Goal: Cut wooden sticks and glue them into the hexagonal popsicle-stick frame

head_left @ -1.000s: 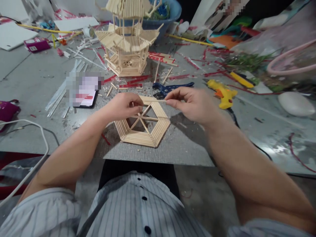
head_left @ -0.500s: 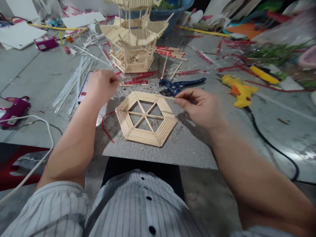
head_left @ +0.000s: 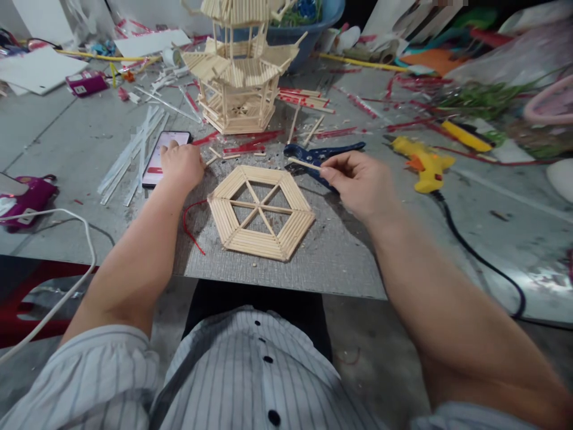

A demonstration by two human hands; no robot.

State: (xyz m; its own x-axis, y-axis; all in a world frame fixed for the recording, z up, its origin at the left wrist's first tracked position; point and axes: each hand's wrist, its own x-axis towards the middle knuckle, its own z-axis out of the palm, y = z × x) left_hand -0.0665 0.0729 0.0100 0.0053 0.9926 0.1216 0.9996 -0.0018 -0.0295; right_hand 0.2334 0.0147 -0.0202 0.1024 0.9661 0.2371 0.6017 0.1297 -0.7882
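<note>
My right hand (head_left: 356, 179) pinches a thin wooden stick (head_left: 304, 162) near one end. The stick points left, above dark blue pliers (head_left: 317, 154). Below it on the table lies a flat hexagonal frame (head_left: 244, 240) of pale sticks, with spokes crossing at its middle. My left hand (head_left: 183, 164) is lowered beside the frame's upper left, its fingers apart and partly over a lit phone (head_left: 154, 170). Short stick pieces (head_left: 213, 156) lie just right of this hand; I cannot tell whether it touches them.
A tiered stick pagoda (head_left: 239, 89) stands behind the frame, before a blue basin (head_left: 308, 39). A yellow glue gun (head_left: 423, 161) with a black cord lies to the right. Clear plastic strips (head_left: 132, 155) are at left, and red-marked wrappers (head_left: 250, 143) litter the table.
My left hand has come down toward the table by the phone, uncovering more of its screen. My right hand still holds the stick, whose free end has moved away from the frame's edge.
</note>
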